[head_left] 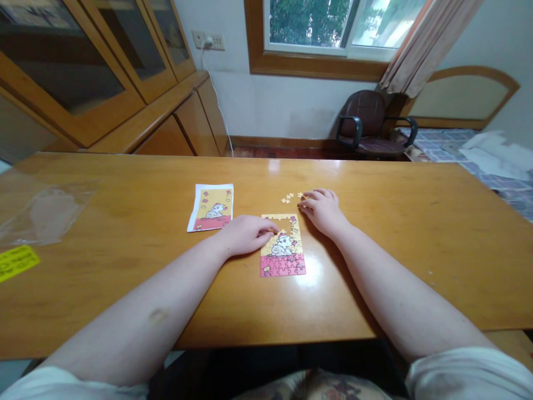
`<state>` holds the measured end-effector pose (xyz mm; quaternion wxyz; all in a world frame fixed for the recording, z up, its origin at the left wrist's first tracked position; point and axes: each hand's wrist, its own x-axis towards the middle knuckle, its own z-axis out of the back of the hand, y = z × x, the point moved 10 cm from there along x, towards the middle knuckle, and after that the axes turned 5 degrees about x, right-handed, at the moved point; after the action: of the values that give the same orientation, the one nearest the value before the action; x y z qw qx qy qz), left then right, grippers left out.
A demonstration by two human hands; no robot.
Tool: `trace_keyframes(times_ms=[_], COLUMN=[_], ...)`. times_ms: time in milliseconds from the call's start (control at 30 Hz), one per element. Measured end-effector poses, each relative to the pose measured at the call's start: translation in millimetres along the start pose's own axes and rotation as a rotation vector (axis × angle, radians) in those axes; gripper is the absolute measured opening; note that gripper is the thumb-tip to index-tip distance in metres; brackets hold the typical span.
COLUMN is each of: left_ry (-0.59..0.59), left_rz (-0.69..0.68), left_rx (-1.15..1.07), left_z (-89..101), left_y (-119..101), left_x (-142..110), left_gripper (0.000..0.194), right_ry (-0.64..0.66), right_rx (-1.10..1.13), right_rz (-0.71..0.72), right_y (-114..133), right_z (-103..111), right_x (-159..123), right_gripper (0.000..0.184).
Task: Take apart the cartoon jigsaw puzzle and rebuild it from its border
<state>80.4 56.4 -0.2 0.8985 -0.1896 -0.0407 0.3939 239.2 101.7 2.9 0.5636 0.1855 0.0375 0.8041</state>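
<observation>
A jigsaw puzzle (283, 265) lies on the table, mostly assembled, with a white cartoon animal on yellow and pink. A gap showing the table is in its upper part. My left hand (245, 234) reaches over the puzzle's left edge, thumb and forefinger drawn together at the gap; what is between them is too small to make out. To the upper right of the puzzle, my right hand (323, 212) rests on the table, fingers bent and slightly apart, beside loose puzzle pieces (287, 199). Some pieces are partly hidden by its fingers.
A printed reference picture (214, 205) lies left of the puzzle. On the wooden table (145, 183), a clear plastic bag (50, 214) and a yellow label (19, 262) are at the far left. Beyond stand a cabinet (183, 125) and an office chair (366, 119).
</observation>
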Motion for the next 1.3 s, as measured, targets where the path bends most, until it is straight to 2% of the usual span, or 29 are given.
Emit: trace_keyframes(times_ms=[633,767,867,1000,1167,1300], left_ry=[-0.005,-0.016,-0.012,0.003,0.017,0.019], left_rz=[0.012,0.017,0.027,0.015,-0.025,-0.081], left_rx=[0.003,0.006,0.004,0.003,0.044,0.077], left_z=[0.3,0.9,1.2,1.2,-1.5,-4.7], left_y=[2,3,3,1,-5,-14], left_x=[0,0,0,0,-1,-3], left_gripper=[0.03,0.03,0.029,0.029,0.031,0.031], right_ry=[0.034,0.032,0.083,0.221,0.229,0.259], right_rx=[0.157,0.299,0.445,0.598,0.713,0.85], right_rz=[0.027,0.06,0.09,0.095,-0.029,-0.111], right_y=[8,17,29,44,38,33], right_z=[2,13,19,11,-4,-16], right_x=[-4,-8,-13,-19,-18,-19], right_gripper=[0.011,0.019,0.023,0.018,0.012,0.016])
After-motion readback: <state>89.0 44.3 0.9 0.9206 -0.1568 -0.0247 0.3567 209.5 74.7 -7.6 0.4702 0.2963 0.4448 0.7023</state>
